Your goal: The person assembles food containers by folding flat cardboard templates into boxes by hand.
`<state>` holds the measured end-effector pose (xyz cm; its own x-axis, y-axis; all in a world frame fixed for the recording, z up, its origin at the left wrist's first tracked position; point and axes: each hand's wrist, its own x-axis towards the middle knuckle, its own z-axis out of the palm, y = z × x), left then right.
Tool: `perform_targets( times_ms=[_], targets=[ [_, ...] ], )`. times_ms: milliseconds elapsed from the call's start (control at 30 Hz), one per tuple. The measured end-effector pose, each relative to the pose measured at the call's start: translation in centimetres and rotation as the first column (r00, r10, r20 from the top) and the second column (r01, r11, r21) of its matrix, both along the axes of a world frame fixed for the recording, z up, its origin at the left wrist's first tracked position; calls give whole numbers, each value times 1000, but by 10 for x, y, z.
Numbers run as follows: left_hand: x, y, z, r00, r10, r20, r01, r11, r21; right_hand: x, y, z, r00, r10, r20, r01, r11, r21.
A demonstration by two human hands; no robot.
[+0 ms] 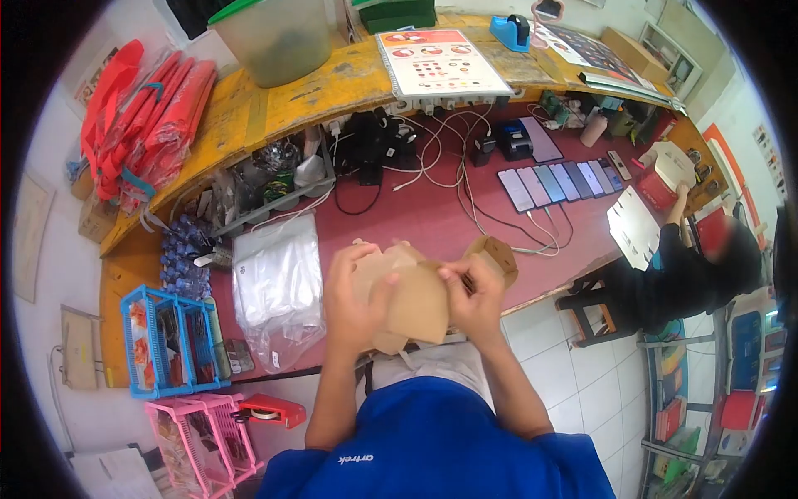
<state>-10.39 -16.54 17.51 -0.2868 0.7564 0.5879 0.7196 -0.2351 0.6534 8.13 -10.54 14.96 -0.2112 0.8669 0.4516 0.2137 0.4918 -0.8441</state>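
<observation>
Between my two hands is a partly folded brown cardboard box (420, 303), held above the front edge of the red desk. My left hand (356, 299) grips its left side, with the thumb across the near face. On the right, my right hand (474, 291) pinches a flap at the box's upper edge. A second small brown box (497, 256) stands open on the desk just behind my right hand. To the left of my left hand lies a stack of clear plastic bags (278, 279).
Several phones (549, 185) lie in a row, with cables (470, 191) trailing nearby. Blue baskets (170, 341) and a pink rack (204, 441) stand at left, beside a red tape dispenser (274, 409). A co-worker (682, 274) sits at right, holding a red-and-brown box (665, 176).
</observation>
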Motion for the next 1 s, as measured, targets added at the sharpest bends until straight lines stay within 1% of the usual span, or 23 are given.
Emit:
perform_targets(
  times_ms=[33, 67, 100, 133, 167, 200, 233, 300, 333, 400, 433, 500, 533, 600, 633, 667, 700, 733, 800, 833, 900, 933, 1000],
  targets=[
    [-14, -2, -16, 953, -108, 281, 148, 981, -123, 4, 3, -2, 996, -9, -94, 2, 997, -72],
    [-19, -3, -19, 819, -162, 550, 315, 929, -195, 7, 6, -5, 982, -23, -187, -4, 990, -141],
    [-18, -8, -19, 645, -222, 731, 503, 844, -187, 10, 8, -7, 988, 4, -154, -21, 994, -111],
    [-21, -8, -22, 647, -221, 730, 498, 847, -185, 10, 9, -8, 988, 9, -154, -26, 994, -108],
    [-26, -7, -25, 556, -206, 805, 637, 728, -254, 9, 8, -7, 988, 20, -155, -33, 996, -83],
    [-30, -7, -28, 462, -166, 871, 760, 580, -293, 9, 7, -7, 987, 30, -156, -40, 997, -60],
    [-32, -6, -30, 461, -164, 872, 758, 583, -292, 9, 7, -6, 987, 34, -154, -44, 997, -60],
    [-34, -4, -24, 397, -195, 897, 818, 517, -250, 8, 5, -4, 989, 31, -143, -21, 997, 68],
    [-33, -5, -23, 396, -193, 898, 818, 517, -250, 10, 4, 0, 989, 31, -142, -22, 998, 66],
    [-29, -5, -22, 345, -144, 927, 817, 532, -221, 12, 4, 10, 994, 19, -112, -9, 996, 94],
    [-25, -4, -20, 346, -147, 927, 819, 528, -222, 12, 5, 10, 993, 15, -113, -4, 996, 95],
    [-17, -3, -13, 300, -176, 938, 809, 568, -152, 12, 5, 11, 991, 48, -125, -23, 981, 191],
    [-16, -2, -10, 299, -178, 938, 810, 566, -151, 13, 4, 11, 991, 45, -124, -21, 981, 192],
    [-16, 2, -5, 362, -233, 902, 833, 514, -202, 16, 2, 10, 994, 59, -90, -37, 974, 225],
    [-17, 4, -12, 361, -236, 902, 834, 514, -200, 18, 4, 12, 994, 57, -88, -36, 973, 227],
    [-19, 7, -20, 188, -338, 922, 875, 484, -1, 20, 5, 15, 990, 134, -53, -112, 947, 301],
    [-21, 7, -26, 13, -430, 903, 878, 436, 195, 22, 5, 16, 978, 209, -14, -189, 910, 370],
    [-24, 5, -32, 17, -427, 904, 878, 439, 191, 23, 3, 17, 977, 210, -18, -189, 911, 367],
    [-24, 3, -30, -151, -219, 964, 772, 583, 253, 23, 0, 17, 967, 234, 95, -253, 880, 402],
    [-21, 3, -29, -149, -220, 964, 772, 584, 253, 23, -2, 17, 967, 235, 94, -253, 879, 404],
    [-10, 3, -25, 78, -242, 967, 699, 705, 120, 23, -8, 17, 958, 222, 180, -275, 884, 379],
    [-4, 4, -21, 76, -243, 967, 697, 706, 123, 23, -9, 16, 958, 223, 182, -277, 883, 380],
    [5, 6, -12, 213, -111, 971, 602, 797, -41, 23, -10, 12, 973, 174, 154, -217, 915, 341]
  ],
)
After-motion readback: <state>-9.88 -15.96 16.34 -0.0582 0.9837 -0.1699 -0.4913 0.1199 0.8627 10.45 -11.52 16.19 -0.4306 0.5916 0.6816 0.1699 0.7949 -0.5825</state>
